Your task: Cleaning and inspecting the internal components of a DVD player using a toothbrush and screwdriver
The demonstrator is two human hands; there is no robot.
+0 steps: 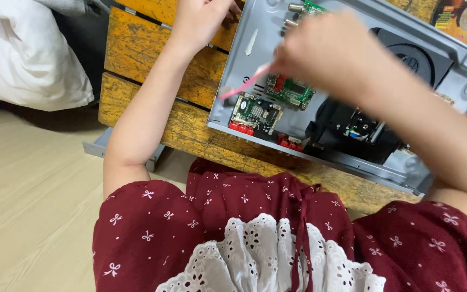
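Note:
An opened grey metal player chassis (244,81) lies on a worn yellow wooden table (136,54). Inside it sit green circuit boards (290,91), a second board (255,112) with red connectors, and a black disc drive block (347,132). My right hand (325,51) is blurred above the boards and holds a pink brush (241,86), its bristle end near the chassis's left side. My left hand (201,19) rests at the chassis's far left corner, fingers curled over its edge.
A white pillow (22,54) lies on the pale wood floor at the left. A grey metal cover (104,146) pokes out below the table's edge. My dark red dress with white lace (255,243) fills the foreground.

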